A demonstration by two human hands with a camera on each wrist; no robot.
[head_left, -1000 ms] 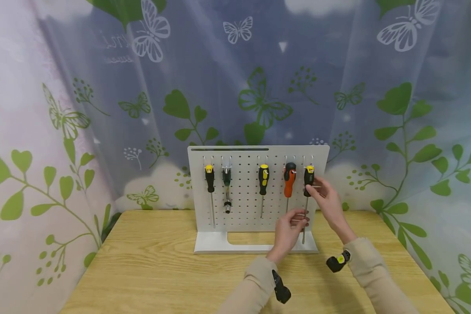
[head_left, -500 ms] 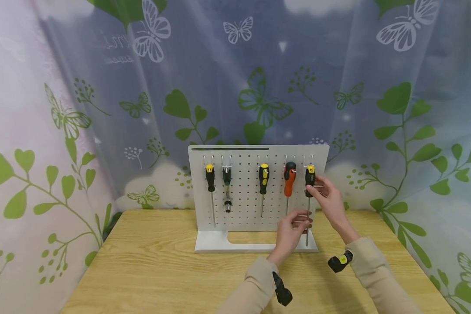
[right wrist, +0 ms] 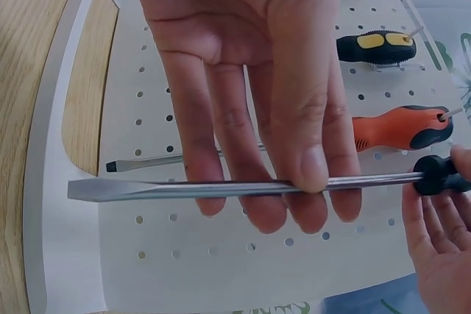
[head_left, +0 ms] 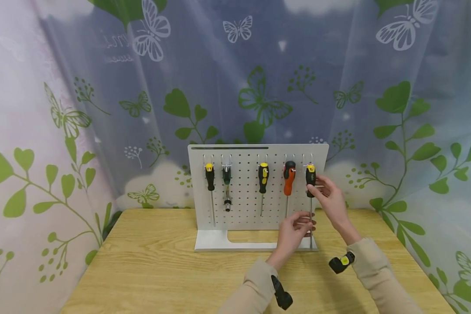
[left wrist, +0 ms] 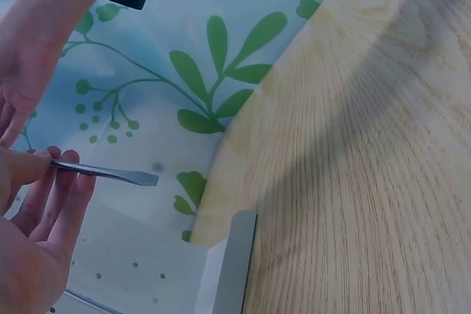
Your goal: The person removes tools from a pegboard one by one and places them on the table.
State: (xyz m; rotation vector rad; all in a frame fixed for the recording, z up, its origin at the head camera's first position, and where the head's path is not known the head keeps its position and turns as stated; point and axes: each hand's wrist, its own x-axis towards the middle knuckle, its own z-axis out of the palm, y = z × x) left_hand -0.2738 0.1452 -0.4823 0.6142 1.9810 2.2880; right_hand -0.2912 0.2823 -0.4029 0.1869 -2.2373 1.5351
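Observation:
A flat-blade screwdriver [head_left: 311,175] with a black and yellow handle stands upright at the right end of the white pegboard [head_left: 247,213], its top at a hook. My right hand [head_left: 331,204] pinches the lower handle between thumb and fingers. Below it, my left hand [head_left: 292,231] pinches the steel shaft, thumb over the fingers. The right wrist view shows this left hand [right wrist: 250,101] around mid-shaft, with the flat tip [right wrist: 85,190] sticking out past it. In the left wrist view the blade [left wrist: 136,177] extends beyond the fingertips.
An orange and black screwdriver [head_left: 289,179] hangs just left of the held one. Further left hang a yellow and black screwdriver [head_left: 263,178], a dark green-handled tool [head_left: 226,174] and another black screwdriver [head_left: 209,176]. The pegboard's base stands on a wooden table [head_left: 157,261].
The screwdriver's shaft has swung from a slant to nearly vertical, its tip moving right. My left hand has shifted slightly right with it; my right hand stays at the handle.

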